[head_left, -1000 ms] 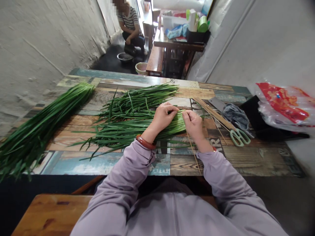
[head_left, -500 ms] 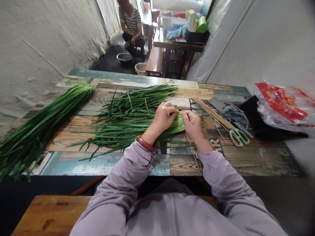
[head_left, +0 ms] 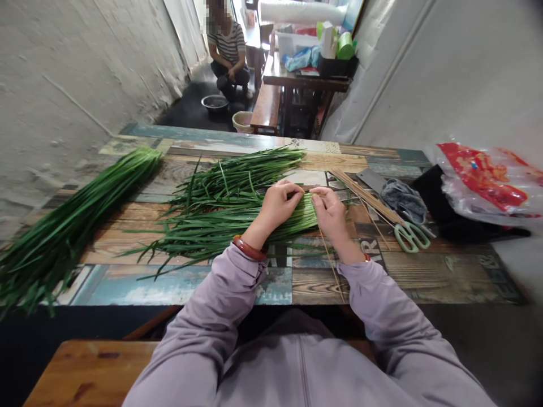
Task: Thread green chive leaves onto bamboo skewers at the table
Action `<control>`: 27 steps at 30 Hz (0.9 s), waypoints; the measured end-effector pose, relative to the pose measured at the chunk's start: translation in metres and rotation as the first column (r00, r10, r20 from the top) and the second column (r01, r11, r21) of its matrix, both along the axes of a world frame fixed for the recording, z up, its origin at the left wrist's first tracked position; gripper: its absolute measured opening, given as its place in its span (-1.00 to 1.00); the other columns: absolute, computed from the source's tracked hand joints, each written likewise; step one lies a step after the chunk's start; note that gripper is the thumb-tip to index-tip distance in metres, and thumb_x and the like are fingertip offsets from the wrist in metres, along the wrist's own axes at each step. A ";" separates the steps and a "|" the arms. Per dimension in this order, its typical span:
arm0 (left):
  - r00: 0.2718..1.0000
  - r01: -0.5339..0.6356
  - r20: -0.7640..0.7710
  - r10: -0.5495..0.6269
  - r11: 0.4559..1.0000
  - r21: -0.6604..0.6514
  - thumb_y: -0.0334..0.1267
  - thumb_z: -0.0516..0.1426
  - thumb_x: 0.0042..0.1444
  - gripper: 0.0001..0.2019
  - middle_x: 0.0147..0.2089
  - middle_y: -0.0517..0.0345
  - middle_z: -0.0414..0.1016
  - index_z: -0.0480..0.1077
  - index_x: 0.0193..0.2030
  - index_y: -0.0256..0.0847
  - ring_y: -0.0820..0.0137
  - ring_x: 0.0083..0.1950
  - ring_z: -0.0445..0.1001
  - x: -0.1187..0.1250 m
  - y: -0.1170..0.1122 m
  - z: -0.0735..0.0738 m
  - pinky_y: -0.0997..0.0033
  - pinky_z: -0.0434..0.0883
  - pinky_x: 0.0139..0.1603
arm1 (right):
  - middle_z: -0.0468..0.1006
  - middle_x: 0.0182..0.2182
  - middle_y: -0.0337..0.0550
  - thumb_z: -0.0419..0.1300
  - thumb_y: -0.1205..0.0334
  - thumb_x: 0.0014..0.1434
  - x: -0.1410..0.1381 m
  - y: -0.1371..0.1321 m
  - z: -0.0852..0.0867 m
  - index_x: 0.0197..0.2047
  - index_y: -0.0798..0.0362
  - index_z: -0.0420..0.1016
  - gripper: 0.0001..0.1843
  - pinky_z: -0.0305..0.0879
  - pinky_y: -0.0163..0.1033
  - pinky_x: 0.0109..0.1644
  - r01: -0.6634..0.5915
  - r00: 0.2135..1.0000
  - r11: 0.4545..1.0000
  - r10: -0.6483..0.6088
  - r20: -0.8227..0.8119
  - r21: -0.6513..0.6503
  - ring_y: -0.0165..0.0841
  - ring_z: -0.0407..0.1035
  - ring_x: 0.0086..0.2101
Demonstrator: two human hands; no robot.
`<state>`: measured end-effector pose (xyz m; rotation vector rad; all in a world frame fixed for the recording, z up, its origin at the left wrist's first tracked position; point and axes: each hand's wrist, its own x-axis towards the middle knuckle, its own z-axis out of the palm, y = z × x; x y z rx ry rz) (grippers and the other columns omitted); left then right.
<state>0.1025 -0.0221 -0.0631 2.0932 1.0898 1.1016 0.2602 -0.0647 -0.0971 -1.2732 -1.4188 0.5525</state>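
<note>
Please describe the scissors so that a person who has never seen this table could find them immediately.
Start at the patchwork wooden table and go to its right side, near the red and clear plastic bag. Between that bag and the right hand lie the scissors, just below a pile of bamboo skewers. Their pale green handles are the only looped shapes there.

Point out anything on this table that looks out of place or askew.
Little stands out. The loose chives fan out untidily beside the neat bundle, and the green scissors lie on the tips of the skewer pile. Both hands pinch chive ends on one skewer.
</note>
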 end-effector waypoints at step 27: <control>0.941 0.270 -0.159 -0.299 0.946 -0.180 -0.15 0.02 0.29 -0.68 -0.43 0.17 0.41 0.42 -0.40 -0.28 0.45 -0.35 0.30 -0.001 0.015 -0.002 0.49 0.26 -0.29 | 0.60 -0.29 -0.10 0.02 -0.02 0.32 -0.003 0.006 0.000 -0.19 0.02 0.44 -0.69 0.33 -0.20 -0.17 0.061 0.987 0.997 -0.068 0.143 0.054 -0.28 0.48 -0.28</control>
